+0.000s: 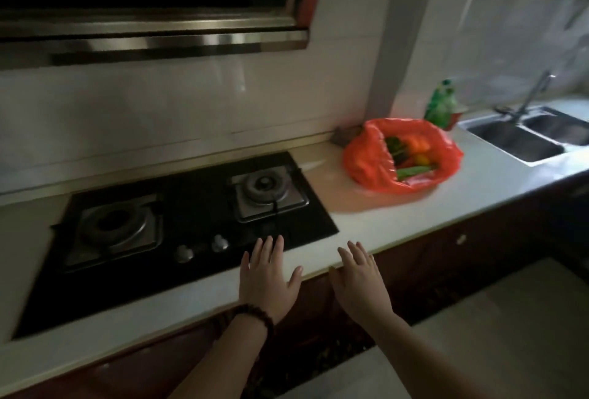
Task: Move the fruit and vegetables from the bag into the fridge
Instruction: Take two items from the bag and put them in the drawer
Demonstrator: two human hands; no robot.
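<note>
While both hands were held flat with fingers spread at the counter's front edge, the left hand beside the hob and the right hand alongside, nothing was gripped. The red bag, open-mouthed with produce showing, was seen well apart, toward the back edge near the sink. Reaching into the mouth, not tugging the thin plastic, was judged best.

Bright orange-red plastic bag, orange, yellow, green and red produce inside it, green bottle with a red base, glossy black hob with silver burners and knobs, white worktop, dark beaded bracelet
</note>
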